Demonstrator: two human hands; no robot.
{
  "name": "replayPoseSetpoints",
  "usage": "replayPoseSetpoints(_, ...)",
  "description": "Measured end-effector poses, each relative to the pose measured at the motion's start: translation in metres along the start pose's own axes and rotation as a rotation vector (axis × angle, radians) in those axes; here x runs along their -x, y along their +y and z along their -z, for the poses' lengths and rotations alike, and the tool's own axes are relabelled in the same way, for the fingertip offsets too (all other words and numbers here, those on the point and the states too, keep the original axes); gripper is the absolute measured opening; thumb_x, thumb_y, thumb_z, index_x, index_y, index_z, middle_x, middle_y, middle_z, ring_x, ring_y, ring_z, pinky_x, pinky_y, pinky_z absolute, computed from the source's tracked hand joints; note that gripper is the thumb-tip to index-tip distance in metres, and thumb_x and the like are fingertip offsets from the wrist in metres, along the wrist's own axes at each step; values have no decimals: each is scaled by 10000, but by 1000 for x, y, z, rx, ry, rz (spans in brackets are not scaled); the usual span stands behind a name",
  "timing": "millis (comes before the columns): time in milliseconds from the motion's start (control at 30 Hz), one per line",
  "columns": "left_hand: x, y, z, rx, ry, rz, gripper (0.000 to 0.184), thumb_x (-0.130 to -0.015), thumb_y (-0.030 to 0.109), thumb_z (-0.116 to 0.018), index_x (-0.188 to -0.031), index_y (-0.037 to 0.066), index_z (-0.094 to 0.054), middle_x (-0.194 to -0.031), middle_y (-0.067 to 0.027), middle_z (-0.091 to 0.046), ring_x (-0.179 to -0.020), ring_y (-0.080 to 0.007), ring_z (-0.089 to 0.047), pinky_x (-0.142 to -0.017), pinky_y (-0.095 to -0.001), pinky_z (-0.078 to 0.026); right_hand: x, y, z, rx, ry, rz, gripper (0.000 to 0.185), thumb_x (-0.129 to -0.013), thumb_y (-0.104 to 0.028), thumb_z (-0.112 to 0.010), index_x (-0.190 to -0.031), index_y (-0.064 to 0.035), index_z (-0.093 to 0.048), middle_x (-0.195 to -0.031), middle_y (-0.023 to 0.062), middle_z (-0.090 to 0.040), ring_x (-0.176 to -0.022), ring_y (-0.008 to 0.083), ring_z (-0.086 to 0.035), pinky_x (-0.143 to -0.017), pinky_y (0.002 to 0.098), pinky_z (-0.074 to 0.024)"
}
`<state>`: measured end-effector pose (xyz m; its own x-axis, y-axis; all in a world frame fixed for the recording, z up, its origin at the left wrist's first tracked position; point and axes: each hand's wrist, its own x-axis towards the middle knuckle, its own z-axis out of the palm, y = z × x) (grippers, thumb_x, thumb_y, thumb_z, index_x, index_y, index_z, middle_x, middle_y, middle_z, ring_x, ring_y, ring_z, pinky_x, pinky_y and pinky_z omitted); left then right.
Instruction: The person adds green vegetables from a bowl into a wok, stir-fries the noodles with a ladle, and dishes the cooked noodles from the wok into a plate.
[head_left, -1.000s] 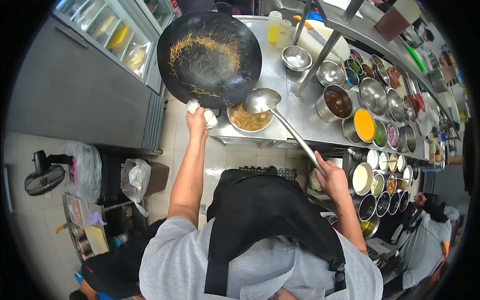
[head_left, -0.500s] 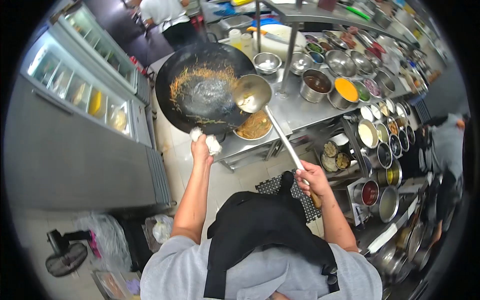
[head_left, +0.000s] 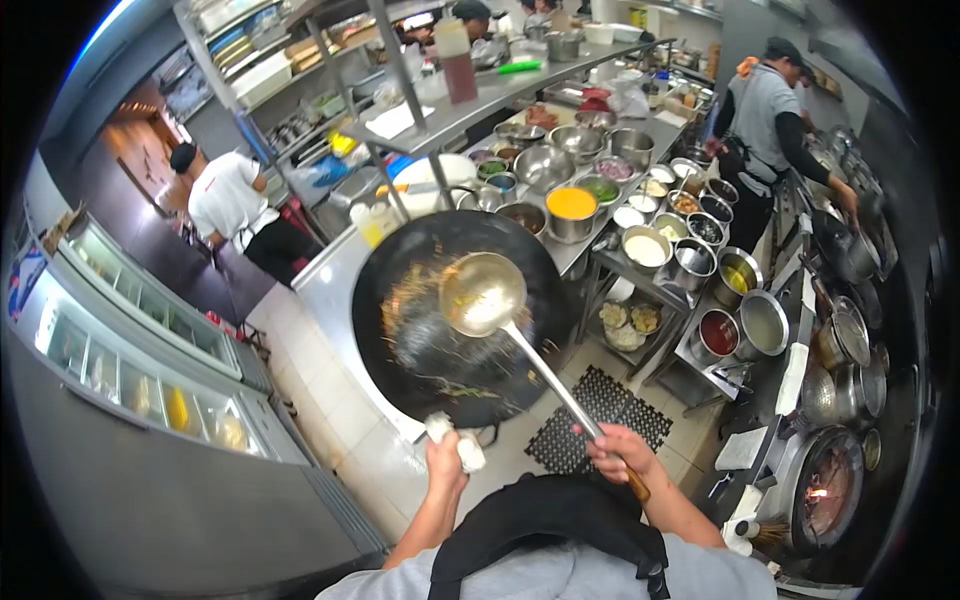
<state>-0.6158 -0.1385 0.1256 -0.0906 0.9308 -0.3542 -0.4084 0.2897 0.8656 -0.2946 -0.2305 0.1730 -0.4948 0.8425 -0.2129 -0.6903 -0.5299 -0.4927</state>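
Observation:
A large black wok [head_left: 545, 300] is in front of me, with orange-brown food shreds stuck round its inside. My left hand [head_left: 446, 465] is closed round a folded white cloth [head_left: 470, 452] at the wok's near edge; whether the wok is gripped through the cloth is hidden. My right hand [head_left: 618, 455] is wrapped round the handle of a long metal ladle [head_left: 500, 300], near its wooden end. The ladle's round bowl is over the middle of the wok, with a little pale, shiny liquid or food in it.
A steel counter [head_left: 335, 275] holds several metal bowls and a pot of orange liquid [head_left: 572, 208]. Sauce pots stand right, before a lit burner [head_left: 828, 490]. Co-workers are at the left [head_left: 228, 200] and right [head_left: 765, 120]. A black mat [head_left: 600, 415] lies on the floor.
My view has swung right and up. The wok has come nearer my body and off the counter's edge, with the cloth and ladle still held. The noodle bowl is no longer visible.

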Motion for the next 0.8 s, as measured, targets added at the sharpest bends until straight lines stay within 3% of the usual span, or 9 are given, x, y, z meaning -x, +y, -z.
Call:
replayPoseSetpoints(200, 10, -38, -92, -94, -373, 231, 242, -802, 13, -485, -1030, 8, -564, -825, -119, -656, -659, -212, -664, -585, -346, -557, 86, 5, 9, -166, 21, 303, 445, -956, -84, -530, -1357, 45, -389, -775, 57, -456, -437, 51, -405, -330, 211, -385)
replayPoseSetpoints(367, 32, -83, -227, -288, -710, 368, 182, -818, 38, -534, -999, 43, -555, -807, -74, -631, -647, -165, -625, -549, -327, -512, 162, 6, 21, -249, 68, 635, 467, -951, -101, -545, -1366, 35, -378, -750, 69, -455, -398, 70, -394, -314, 241, -386)
replayPoseSetpoints(567, 115, -164, -398, -411, -1104, 566, 240, -830, 50, -540, -1067, 21, -574, -840, -56, -616, -705, -168, -606, -629, -336, -508, 264, 2, 46, -288, 210, 965, 523, -987, -153, -527, -1431, 4, -298, -746, 73, -464, -387, 105, -407, -305, 274, -389)
replayPoseSetpoints(633, 141, -225, -444, -488, -1185, 501, 223, -853, 115, -549, -1042, 11, -606, -860, -71, -634, -724, -189, -604, -657, -363, -505, 294, 4, 58, -384, 269, 1162, 524, -1018, -183, -468, -1471, -34, -252, -748, 85, -469, -378, 117, -405, -298, 284, -381)
replayPoseSetpoints(700, 163, -284, -485, -778, -1230, 496, 208, -885, 152, -552, -1042, 28, -605, -832, -77, -619, -704, -208, -597, -626, -393, -500, 316, -5, 56, -422, 200, 1197, 565, -1059, -287, -330, -1550, -198, -64, -821, 93, -467, -363, 113, -383, -288, 278, -365)
replayPoseSetpoints(733, 176, -321, -498, -863, -1254, 530, 237, -903, 196, -555, -1040, 10, -608, -836, -99, -622, -705, -228, -601, -641, -417, -503, 329, -1, 50, -472, 309, 1231, 564, -1066, -299, -300, -1554, -233, -25, -833, 96, -466, -368, 117, -379, -303, 280, -368)
replayPoseSetpoints(767, 199, -311, -522, -853, -1289, 601, 217, -907, 190, -548, -993, 0, -608, -821, -110, -624, -712, -239, -618, -641, -441, -517, 341, -10, 54, -418, 225, 1215, 559, -1067, -340, -292, -1550, -265, -23, -840, 94, -459, -381, 113, -387, -313, 275, -360)
replayPoseSetpoints(800, 218, -340, -536, -733, -1292, 775, 193, -916, 179, -533, -949, 3, -606, -792, -107, -621, -690, -249, -628, -637, -457, -527, 356, -10, 56, -423, 274, 1232, 553, -1066, -370, -282, -1546, -295, -20, -851, 93, -454, -388, 103, -374, -313, 262, -344)
